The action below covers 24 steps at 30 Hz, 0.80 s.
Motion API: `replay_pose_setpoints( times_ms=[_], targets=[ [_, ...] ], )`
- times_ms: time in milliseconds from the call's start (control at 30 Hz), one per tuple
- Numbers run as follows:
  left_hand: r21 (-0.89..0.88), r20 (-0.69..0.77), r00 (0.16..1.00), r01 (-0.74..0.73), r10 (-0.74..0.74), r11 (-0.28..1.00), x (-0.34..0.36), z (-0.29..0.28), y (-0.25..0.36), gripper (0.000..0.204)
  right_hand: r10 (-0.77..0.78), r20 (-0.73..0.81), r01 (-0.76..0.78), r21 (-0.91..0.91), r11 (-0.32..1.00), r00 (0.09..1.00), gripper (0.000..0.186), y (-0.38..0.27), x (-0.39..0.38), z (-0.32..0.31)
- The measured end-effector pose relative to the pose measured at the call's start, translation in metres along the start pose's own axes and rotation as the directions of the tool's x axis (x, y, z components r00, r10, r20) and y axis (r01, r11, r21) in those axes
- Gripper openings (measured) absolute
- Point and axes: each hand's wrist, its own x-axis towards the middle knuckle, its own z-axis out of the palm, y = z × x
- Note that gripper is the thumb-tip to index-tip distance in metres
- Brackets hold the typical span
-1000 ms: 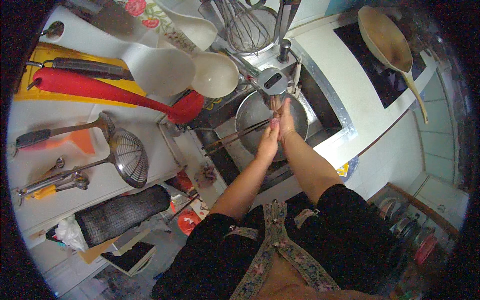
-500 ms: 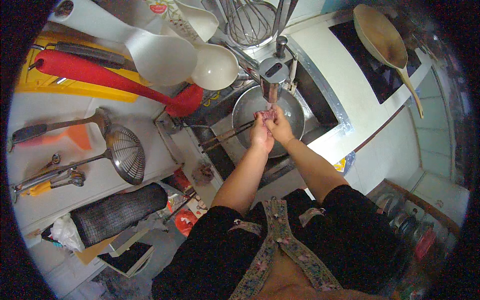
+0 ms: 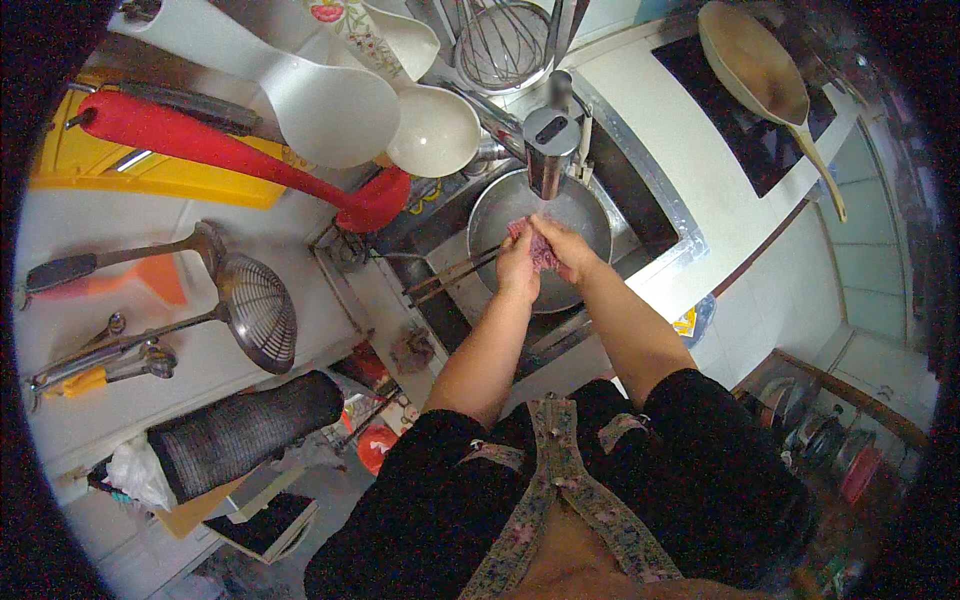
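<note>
Both my left hand [image 3: 516,264] and my right hand [image 3: 568,254] grip a pink, mottled piece [image 3: 543,246], its material unclear, over a metal bowl [image 3: 486,229] in the sink [image 3: 648,197]. Their fingers are curled around it, thumbs toward the top. Just above them is the cylindrical silver faucet head [image 3: 549,150]. Two long, thin sticks, like chopsticks [image 3: 448,280], cross the sink at the bowl's left, passing behind my left hand.
A red spatula [image 3: 210,150], white ladle [image 3: 432,130], whisk [image 3: 490,40] and slotted skimmer [image 3: 258,312] hang at upper and middle left. A pale frying pan [image 3: 750,62] rests on the black hob [image 3: 688,90] at upper right. A black mesh roll [image 3: 245,435] lies lower left.
My hands have moved from up at the faucet head to just below it, turned a little apart. The pink piece, mostly hidden a second ago, now shows between them.
</note>
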Motion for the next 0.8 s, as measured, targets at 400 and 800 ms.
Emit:
replay_pose_setpoints(
  times_ms=[400, 800],
  targets=[
    [-0.378, 0.042, 0.983, 0.181, -0.179, 0.908, 0.062, 0.011, 0.001, 0.089, -0.579, 0.187, 0.559, -0.599, 0.573, 0.794, 0.038, -0.014, -0.053, 0.007],
    [-0.450, -0.010, 0.998, 0.050, -0.061, 0.892, 0.144, 0.018, -0.059, 0.076, -0.581, 0.313, 0.650, -0.504, 0.569, 0.751, 0.038, -0.060, -0.112, 0.015]
  ],
)
